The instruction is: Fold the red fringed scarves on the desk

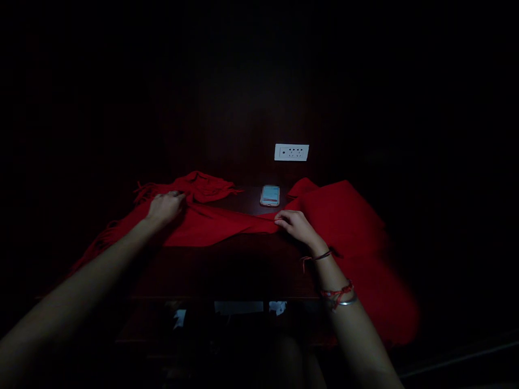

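Dim light, surroundings near black. Fringed red cloth laid across dark table: tassels and rumpled folds at left, narrow band in middle, broad heap at right, spreading to near side. On left part of cloth, left hand, knuckles up, fingers curled; fingertips hidden, cannot tell whether gripping. In right hand, band pinched between thumb and fingers, just beside heap. Along right forearm, cord bracelets and a silvery bangle. Beyond band, between hands, lit phone. Farther back, white socket plate. Below near table edge, pale items, too dark to identify.
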A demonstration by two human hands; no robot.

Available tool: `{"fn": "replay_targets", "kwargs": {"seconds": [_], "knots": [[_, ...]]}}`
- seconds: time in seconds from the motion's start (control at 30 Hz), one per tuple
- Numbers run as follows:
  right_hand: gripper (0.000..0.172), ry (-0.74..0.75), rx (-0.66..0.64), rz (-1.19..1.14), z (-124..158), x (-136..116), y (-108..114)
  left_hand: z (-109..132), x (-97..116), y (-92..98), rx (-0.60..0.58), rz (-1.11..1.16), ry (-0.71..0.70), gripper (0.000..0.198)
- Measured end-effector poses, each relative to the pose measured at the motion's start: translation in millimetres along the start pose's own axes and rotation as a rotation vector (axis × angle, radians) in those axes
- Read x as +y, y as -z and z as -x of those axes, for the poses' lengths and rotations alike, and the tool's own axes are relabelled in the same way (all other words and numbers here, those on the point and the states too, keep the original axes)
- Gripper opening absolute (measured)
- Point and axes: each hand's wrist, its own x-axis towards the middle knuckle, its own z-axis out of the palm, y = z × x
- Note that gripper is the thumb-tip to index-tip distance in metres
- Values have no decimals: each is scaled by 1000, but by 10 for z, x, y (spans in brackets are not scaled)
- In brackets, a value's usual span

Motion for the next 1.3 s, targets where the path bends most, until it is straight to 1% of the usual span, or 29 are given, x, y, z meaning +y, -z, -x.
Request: {"fn": "replay_targets", "kwargs": {"seconds": [0.07,0.13,0.2,0.27,0.3,0.37,0.4,0.47,0.53,0.6,0.67,0.73,0.8,0.83,0.9,1.0,1.03,1.1,1.17,1.2,1.23,1.3], "knots": [[12,-4,5,0,-1,-12,2,101,-201,-94,-22,-2,42,30],[12,-11,9,1,0,-15,3,175,-238,-176,-15,37,3,33],[12,-18,0,3,3,-7,2,190,-132,-240,37,93,-132,40],[12,-23,-9,3,7,7,-1,140,42,-285,85,123,-276,46],[12,-24,-8,2,9,14,-1,96,123,-302,84,120,-325,46],[11,-29,2,-2,13,24,0,-12,227,-329,34,80,-362,39],[11,-34,8,-5,15,27,2,-66,239,-342,5,51,-356,36],[11,-45,11,-3,15,27,6,-148,190,-361,-30,3,-328,29],[11,-49,4,4,12,23,7,-179,81,-359,-37,-2,-296,28],[10,-45,-9,11,8,20,4,-159,-31,-314,-59,32,-294,29],[10,-39,-20,18,4,23,-2,-109,-118,-222,-66,60,-301,30],[10,-40,-25,23,2,31,-8,-63,-182,-105,-28,48,-285,31],[10,-42,-22,24,3,40,-13,-41,-238,-4,27,5,-232,33],[10,-43,-17,23,4,43,-14,-41,-267,31,35,-18,-197,33],[10,-47,-13,21,6,48,-13,-53,-324,73,2,-43,-136,30],[10,-55,-24,24,7,52,-11,-62,-414,142,-94,-25,-50,29],[10,-56,-32,23,7,53,-11,-51,-451,189,-98,-24,-19,30],[10,-60,-51,11,8,54,-15,6,-548,317,-52,-60,43,32],[9,-71,-92,-19,12,51,-25,116,-670,437,4,-125,96,35],[9,-80,-126,-36,16,48,-33,187,-731,467,-13,-150,130,37],[9,-88,-169,-51,21,45,-42,265,-784,465,-69,-164,165,36],[8,-96,-274,-72,33,37,-61,421,-846,358,-210,-129,225,28]]}}
